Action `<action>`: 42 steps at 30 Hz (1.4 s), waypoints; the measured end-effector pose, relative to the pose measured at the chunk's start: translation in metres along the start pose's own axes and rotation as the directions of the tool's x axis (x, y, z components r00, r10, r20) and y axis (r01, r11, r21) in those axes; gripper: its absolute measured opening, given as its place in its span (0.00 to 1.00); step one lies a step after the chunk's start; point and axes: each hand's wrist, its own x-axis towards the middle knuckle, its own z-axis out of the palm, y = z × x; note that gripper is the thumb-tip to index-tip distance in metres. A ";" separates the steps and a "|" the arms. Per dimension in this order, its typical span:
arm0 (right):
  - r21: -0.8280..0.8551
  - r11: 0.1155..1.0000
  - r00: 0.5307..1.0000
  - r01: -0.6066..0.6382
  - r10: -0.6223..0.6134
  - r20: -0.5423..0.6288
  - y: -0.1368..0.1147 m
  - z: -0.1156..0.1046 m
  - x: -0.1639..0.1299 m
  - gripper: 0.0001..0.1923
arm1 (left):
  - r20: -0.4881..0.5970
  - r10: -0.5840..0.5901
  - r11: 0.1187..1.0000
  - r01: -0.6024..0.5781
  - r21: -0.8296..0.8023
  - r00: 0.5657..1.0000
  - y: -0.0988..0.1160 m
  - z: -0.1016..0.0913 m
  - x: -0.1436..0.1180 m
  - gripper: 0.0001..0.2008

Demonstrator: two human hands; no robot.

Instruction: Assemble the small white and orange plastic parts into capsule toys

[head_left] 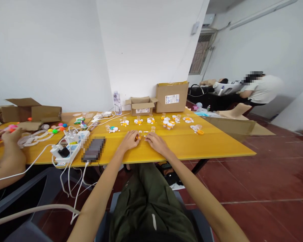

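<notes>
My left hand [130,140] rests on the yellow table [111,148], its fingers curled against a small round orange piece [138,137]. Across a narrow gap, my right hand [155,142] lies on the tabletop with its fingers bent and close together; whatever is under the fingertips is too small to make out. Small white pieces [145,131] lie just beyond both hands. A clear plastic cup [153,129] stands right behind my right fingers. Farther back are several little clusters of white and orange parts [138,121], with clear cups among them. White-and-orange capped pieces [169,124] are bunched together to the right.
A dark phone [94,149] and a white power strip [74,148] with tangled cables lie left. Cardboard boxes [171,97] and a water bottle [117,103] stand by the wall. A co-worker's hands [11,134] handle colourful balls at far left; another person sits far right.
</notes>
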 end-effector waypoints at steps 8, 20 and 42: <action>-0.024 1.000 1.000 0.006 -0.006 0.009 0.001 0.002 0.002 0.08 | -0.009 0.003 1.000 -0.003 -0.004 1.000 0.001 0.000 0.000 0.03; 0.011 0.997 0.995 0.078 -0.077 -0.058 0.012 0.015 0.005 0.08 | 0.047 -0.006 1.000 0.005 0.024 0.999 0.003 -0.003 0.001 0.04; 0.138 0.986 0.984 0.090 -0.067 -0.163 0.000 0.025 0.028 0.10 | 0.058 -0.028 0.997 0.024 0.070 0.998 0.006 -0.003 0.000 0.06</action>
